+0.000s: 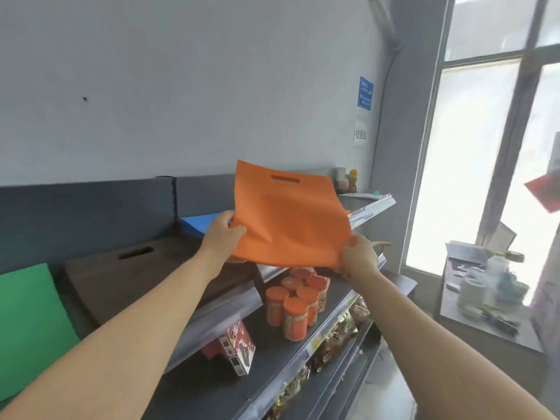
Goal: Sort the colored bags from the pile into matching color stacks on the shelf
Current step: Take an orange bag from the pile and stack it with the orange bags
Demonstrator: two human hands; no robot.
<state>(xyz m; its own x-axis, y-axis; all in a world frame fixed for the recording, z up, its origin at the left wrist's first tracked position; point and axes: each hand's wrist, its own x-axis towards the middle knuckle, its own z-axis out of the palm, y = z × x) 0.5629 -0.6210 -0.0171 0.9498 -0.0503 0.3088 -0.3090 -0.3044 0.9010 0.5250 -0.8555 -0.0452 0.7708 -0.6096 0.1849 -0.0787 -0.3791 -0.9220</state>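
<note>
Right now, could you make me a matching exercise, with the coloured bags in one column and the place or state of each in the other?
1. orange bag
2. blue stack
3. brown stack
4. green stack

A. at the far left of the view
B. gripped by the left hand and the right hand
C. handle slot on top, between two other colours
D. partly hidden behind the left hand

Pairs: 1-B, 2-D, 3-C, 4-A
</note>
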